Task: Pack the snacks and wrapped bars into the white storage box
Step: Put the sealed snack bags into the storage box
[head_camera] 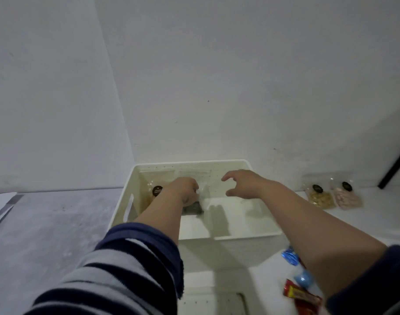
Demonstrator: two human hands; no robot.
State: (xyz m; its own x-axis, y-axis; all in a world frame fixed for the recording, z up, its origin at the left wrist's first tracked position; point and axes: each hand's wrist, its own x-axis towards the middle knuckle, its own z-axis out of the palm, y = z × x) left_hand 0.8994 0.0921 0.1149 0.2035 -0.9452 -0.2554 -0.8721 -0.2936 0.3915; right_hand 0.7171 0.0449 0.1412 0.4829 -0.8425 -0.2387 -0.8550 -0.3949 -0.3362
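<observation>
Bare room: plain white walls (240, 76), grey floor (46, 223)

— Where does the white plastic storage box (230, 234) sit?

— On the pale tabletop (365, 221), against the wall (240, 87). A clear pouch with a dark round label (157, 190) lies inside, at its left wall.

— And outside it?

— Two clear snack pouches (333, 195) to its right, side by side; blue-wrapped sweets (291, 256) and a red-wrapped bar (302, 296) in front, nearer the person.
</observation>
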